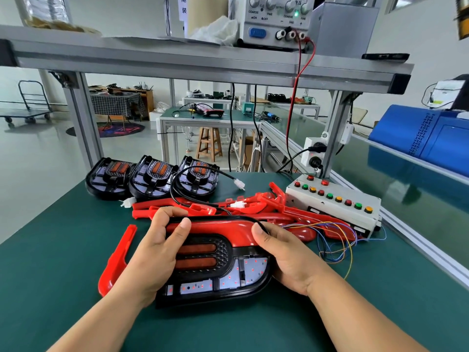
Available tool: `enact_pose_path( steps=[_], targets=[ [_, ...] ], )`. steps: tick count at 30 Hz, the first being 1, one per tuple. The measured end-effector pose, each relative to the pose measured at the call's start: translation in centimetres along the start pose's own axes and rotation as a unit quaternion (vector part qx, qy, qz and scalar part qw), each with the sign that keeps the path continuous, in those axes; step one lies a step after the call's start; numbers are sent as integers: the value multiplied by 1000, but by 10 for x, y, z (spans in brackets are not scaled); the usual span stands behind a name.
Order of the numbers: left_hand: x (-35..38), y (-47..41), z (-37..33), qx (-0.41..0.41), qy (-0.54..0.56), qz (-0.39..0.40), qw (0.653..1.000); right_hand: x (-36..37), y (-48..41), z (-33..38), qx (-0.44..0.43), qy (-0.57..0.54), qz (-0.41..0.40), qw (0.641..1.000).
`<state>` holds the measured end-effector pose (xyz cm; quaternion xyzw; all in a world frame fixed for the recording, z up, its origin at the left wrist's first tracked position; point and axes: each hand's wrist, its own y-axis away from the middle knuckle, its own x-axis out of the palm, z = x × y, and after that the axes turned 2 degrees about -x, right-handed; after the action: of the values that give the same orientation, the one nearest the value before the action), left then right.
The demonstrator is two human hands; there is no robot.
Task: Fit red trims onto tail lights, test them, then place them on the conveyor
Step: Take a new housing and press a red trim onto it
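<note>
The tail light (203,252) lies face up on the desk (50,250), near the middle of its near edge, with a red trim (220,231) laid along its far rim. The left hand (154,247) is wrapped round the light's left end, its fingers curled over the far rim and its thumb (184,224) flat on the trim. The right hand (286,255) clasps the right end, with its thumb (257,231) on the trim where it curves down. The step in hand looks to be seating the trim. Whether it is fully home cannot be told, as the seam is too fine to read.

To do this well, the person would pin both ends so the trim cannot slide, then walk the thumbs toward the middle. The pressure should go straight down into the housing, not outward, since thin plastic likely bows or cracks at a clip. A black cable (177,191) runs close along the far rim and should stay out from under the trim. A flush, even line along the whole edge is the check.

A pile of spare trims (256,205) lies just beyond the light, and one loose trim (116,260) lies to its left. Three more lights (152,176) sit toward the far left corner. The button box (335,199) stands by the right edge, likely for testing, and the conveyor (418,189) runs beyond it.
</note>
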<state>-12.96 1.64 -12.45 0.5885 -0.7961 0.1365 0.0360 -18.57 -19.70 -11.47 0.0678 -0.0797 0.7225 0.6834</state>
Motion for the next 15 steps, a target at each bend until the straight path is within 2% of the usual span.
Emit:
enact_pose_path(
  steps=[4,15],
  targets=[
    [-1,0,0,-9,6,11,1000,-3,1,-1,19,-40,17,999],
    [-3,1,-2,-6,49,-20,999,2,-3,-7,-16,-62,-31,997]
  ],
)
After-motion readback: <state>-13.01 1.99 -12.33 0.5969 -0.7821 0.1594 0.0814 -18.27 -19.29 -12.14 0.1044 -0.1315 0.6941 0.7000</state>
